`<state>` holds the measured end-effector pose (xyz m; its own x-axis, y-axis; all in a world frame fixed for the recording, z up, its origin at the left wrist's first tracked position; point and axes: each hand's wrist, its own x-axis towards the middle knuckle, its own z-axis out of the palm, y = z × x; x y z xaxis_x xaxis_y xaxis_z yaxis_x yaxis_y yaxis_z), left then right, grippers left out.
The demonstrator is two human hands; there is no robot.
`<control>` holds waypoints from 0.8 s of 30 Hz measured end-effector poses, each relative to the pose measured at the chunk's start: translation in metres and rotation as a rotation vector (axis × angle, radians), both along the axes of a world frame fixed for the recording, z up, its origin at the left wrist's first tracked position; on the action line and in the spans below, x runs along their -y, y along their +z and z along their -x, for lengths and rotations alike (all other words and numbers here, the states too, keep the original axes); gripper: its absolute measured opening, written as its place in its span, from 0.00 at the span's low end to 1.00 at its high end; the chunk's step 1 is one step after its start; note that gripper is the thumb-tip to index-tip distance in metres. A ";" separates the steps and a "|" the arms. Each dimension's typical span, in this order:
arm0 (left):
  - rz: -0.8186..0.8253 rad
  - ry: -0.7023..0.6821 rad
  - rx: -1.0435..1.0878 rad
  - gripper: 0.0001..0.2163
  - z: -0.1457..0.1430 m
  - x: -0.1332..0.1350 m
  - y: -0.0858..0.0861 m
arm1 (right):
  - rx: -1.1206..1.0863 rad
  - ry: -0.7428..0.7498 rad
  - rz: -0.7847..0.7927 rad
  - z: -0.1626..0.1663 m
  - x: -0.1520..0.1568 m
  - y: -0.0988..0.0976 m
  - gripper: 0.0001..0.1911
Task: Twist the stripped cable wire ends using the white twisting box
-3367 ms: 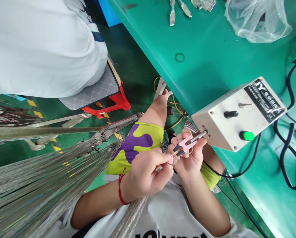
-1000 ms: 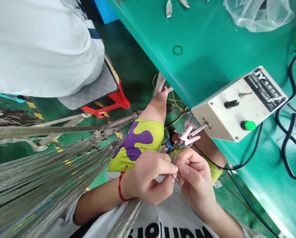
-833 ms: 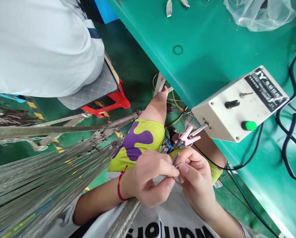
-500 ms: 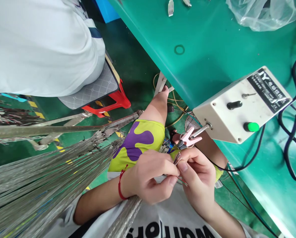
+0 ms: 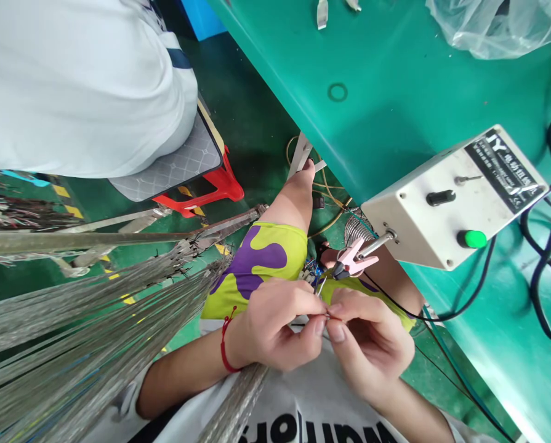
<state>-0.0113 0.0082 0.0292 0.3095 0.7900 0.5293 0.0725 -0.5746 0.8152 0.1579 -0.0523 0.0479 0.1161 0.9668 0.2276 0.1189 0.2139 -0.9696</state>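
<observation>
Both hands have dropped away from the pink clip [image 5: 353, 261] on the cream control box [image 5: 450, 200] and met over the lap. Left hand [image 5: 275, 323] and right hand [image 5: 372, 344] each pinch closed on the thin red-and-green wire ends [image 5: 327, 315], fingertips touching. Step in hand looks like twisting or sorting strands. Green surface edge [image 5: 303, 117] sits close above; grey wire bundle [image 5: 95, 332] crowds the left, little room.

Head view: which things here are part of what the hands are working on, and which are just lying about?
In use:
left hand and right hand, pinching thin wires
pink clip on the beige box
cable bundle

Lying about:
plastic bag
small connectors
black cables
red stool
</observation>
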 end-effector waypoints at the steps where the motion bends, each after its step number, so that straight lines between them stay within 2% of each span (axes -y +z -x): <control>1: -0.006 0.010 -0.009 0.05 0.000 0.000 0.000 | -0.010 -0.002 0.009 0.000 0.000 0.000 0.07; 8: -0.010 0.056 0.017 0.04 0.000 0.002 -0.003 | -0.077 -0.004 0.025 -0.003 -0.004 -0.002 0.02; 13: 0.030 0.037 0.045 0.06 0.001 0.003 -0.005 | -0.067 -0.013 0.049 -0.004 -0.004 -0.003 0.03; 18: 0.070 0.068 0.055 0.05 0.003 0.004 -0.006 | -0.142 -0.071 0.145 -0.009 -0.001 -0.009 0.03; 24: 0.011 0.163 -0.051 0.07 0.002 0.003 -0.004 | -0.321 -0.116 0.268 -0.015 -0.016 -0.017 0.21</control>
<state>-0.0134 0.0048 0.0256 0.2026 0.8376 0.5073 0.2054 -0.5429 0.8143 0.1724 -0.0367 0.0309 0.2511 0.9633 -0.0949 -0.1898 -0.0472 -0.9807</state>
